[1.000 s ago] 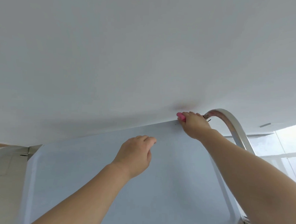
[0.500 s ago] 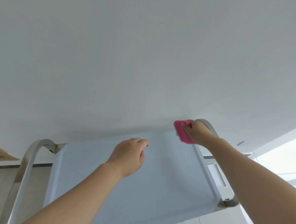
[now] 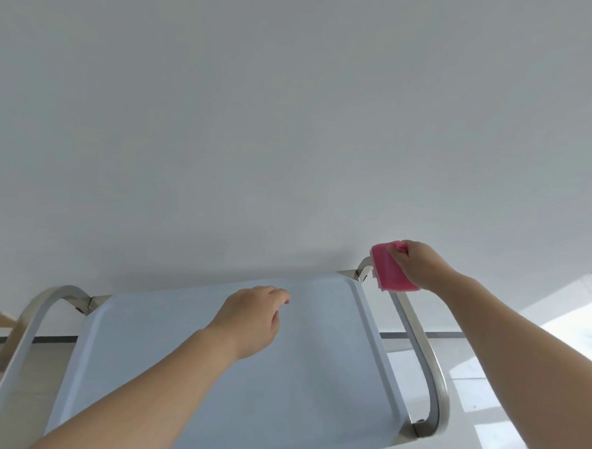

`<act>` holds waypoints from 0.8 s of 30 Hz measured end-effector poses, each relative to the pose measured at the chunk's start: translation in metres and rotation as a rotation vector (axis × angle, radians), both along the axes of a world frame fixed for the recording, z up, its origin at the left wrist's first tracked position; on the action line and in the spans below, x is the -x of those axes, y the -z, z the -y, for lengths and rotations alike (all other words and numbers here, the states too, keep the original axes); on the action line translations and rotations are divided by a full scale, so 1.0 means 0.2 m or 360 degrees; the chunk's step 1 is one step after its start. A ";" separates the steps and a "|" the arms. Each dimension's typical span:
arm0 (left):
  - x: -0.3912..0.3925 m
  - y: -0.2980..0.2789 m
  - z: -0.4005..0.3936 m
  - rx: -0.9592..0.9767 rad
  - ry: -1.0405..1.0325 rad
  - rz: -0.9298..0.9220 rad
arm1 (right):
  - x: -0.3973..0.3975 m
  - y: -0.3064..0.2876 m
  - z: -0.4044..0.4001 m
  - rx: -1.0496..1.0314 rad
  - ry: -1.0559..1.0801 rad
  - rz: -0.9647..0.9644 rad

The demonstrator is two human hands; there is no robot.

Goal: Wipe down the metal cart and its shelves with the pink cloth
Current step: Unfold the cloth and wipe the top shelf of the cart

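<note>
The metal cart's top shelf (image 3: 230, 403) is a pale grey tray that stands against a white wall. My right hand (image 3: 421, 265) grips the folded pink cloth (image 3: 390, 272) and holds it on the far end of the cart's right handle rail (image 3: 421, 354), close to the wall. My left hand (image 3: 253, 320) hovers over the middle of the shelf with its fingers loosely curled and holds nothing. The lower shelves are hidden under the top one.
A second curved metal rail (image 3: 25, 333) runs along the cart's left side. The white wall (image 3: 293, 121) rises right behind the cart. Glossy white floor tiles (image 3: 504, 407) lie to the right, with a dark baseboard strip along the wall.
My right hand has carried the pink cloth from the shelf's far right corner up onto the right handle rail. The view has pulled back, so more of the cart shows. My left hand stays over the shelf.
</note>
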State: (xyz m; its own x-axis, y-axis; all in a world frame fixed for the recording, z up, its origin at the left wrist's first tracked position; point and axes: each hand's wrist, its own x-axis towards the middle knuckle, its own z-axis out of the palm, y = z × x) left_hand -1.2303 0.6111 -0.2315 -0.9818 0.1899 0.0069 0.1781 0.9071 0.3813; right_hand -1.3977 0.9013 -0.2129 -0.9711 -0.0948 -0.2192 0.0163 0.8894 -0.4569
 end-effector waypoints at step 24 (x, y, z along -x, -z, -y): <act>0.38 0.12 -0.66 0.0049 -0.0281 0.0220 | 0.24 0.58 -0.18 -0.0620 -0.0985 -0.0148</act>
